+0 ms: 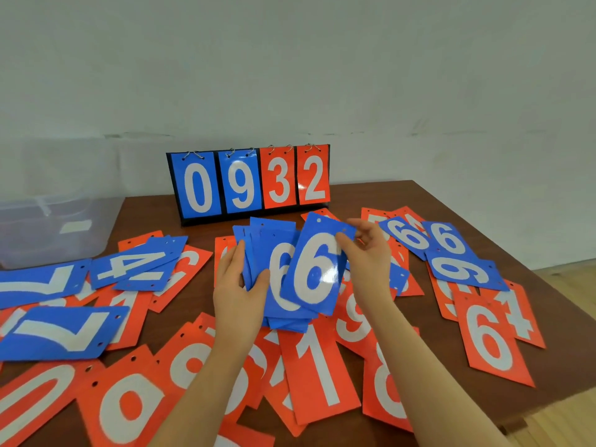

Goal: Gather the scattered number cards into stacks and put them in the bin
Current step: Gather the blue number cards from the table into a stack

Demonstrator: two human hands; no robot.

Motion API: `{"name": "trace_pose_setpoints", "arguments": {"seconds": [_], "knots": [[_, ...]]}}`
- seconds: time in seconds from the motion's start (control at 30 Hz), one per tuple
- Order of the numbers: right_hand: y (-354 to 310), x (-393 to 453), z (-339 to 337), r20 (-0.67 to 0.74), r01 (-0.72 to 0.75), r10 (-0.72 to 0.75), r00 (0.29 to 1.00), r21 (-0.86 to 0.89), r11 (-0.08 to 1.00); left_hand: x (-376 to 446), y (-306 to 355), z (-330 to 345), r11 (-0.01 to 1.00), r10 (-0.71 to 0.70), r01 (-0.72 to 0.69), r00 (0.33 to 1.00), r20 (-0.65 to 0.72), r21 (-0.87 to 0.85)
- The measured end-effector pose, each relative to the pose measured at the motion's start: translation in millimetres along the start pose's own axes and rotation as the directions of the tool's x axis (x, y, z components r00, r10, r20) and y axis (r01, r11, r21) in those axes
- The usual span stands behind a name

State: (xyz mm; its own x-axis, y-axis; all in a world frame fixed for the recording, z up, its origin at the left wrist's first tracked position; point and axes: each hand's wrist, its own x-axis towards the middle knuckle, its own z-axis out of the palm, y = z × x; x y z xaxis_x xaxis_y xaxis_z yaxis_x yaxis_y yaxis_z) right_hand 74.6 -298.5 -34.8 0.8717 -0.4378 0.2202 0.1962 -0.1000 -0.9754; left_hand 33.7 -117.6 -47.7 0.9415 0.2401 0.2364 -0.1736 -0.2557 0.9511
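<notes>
Along the near edge of the brown table (pixel 451 201), red number cards are spread in overlapping heaps: a red 0 (pixel 30 404) at the near left corner, a red 1 (pixel 319 369) near the middle, and a red 6 (pixel 491 343) toward the right edge. Two bare forearms are extended over these cards from the near edge.

Just beyond, above the middle of the table, a fanned stack of blue cards (pixel 277 279) is gripped by the left hand (pixel 237 285), the thumb laid across the front and the fingers curled behind the stack's left edge. A single blue 6 card (pixel 317 262) is pinched at its upper right edge between the thumb and fingers of the right hand (pixel 364 256) and is held tilted against the front of the stack.

To the left, two blue 7 cards (pixel 61 330) and a blue 4 card (pixel 135 262) are laid over more red cards. Toward the right edge, further blue 6 cards (pixel 458 259) are piled on red ones.

At the far left corner, a clear plastic bin (pixel 54 221) is placed, overhanging the table's left edge. At the far edge, near the middle, a flip scoreboard (pixel 250 182) is stood upright, with 0 and 9 shown in blue and 3 and 2 in red. A pale wall (pixel 290 66) is seen behind it.
</notes>
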Motion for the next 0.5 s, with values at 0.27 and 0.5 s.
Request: {"name": "trace_pose_setpoints", "arguments": {"seconds": [0.27,0.5], "knots": [[11.9,-18.5,19.4,0.076,0.049,-0.041,0.996,-0.112,0.993,-4.7,3.8,16.3,0.980,-0.015,0.033,0.996,0.092,-0.197],[29.0,5.9,-31.8,-0.006,-0.051,0.054,0.999,-0.448,0.893,-0.9,-10.8,28.0,0.996,-0.021,0.029,0.995,0.093,-0.080]]}}
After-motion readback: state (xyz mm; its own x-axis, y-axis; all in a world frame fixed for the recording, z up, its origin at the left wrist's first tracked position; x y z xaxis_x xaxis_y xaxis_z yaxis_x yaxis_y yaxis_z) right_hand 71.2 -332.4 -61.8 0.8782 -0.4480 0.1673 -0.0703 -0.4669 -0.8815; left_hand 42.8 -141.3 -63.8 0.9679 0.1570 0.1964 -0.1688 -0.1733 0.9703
